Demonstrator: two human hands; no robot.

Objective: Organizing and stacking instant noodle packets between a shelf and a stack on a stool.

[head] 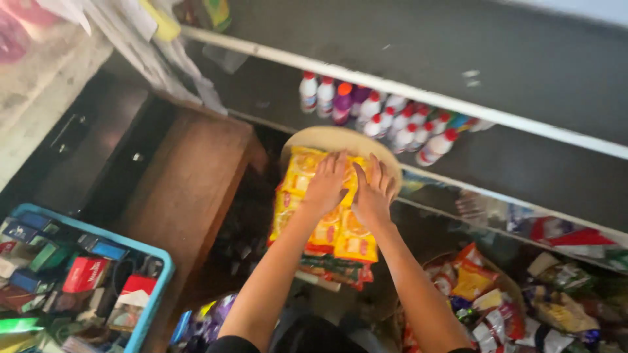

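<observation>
Both my hands lie flat on a stack of yellow and orange snack packets (296, 196) that rests in a round tan basket (327, 137). My left hand (326, 183) presses the middle of the stack with fingers spread. Just beside it, my right hand (374, 189) covers the right side of the packets, fingers also apart. More red and green packets (333, 269) stick out below the yellow ones.
White bottles with red caps (399, 124) stand on a dark shelf behind the basket. A blue crate (154, 287) with small boxes sits at lower left. A brown wooden stool (190, 189) stands left of the basket. A basket of mixed snack packs (484, 294) is at lower right.
</observation>
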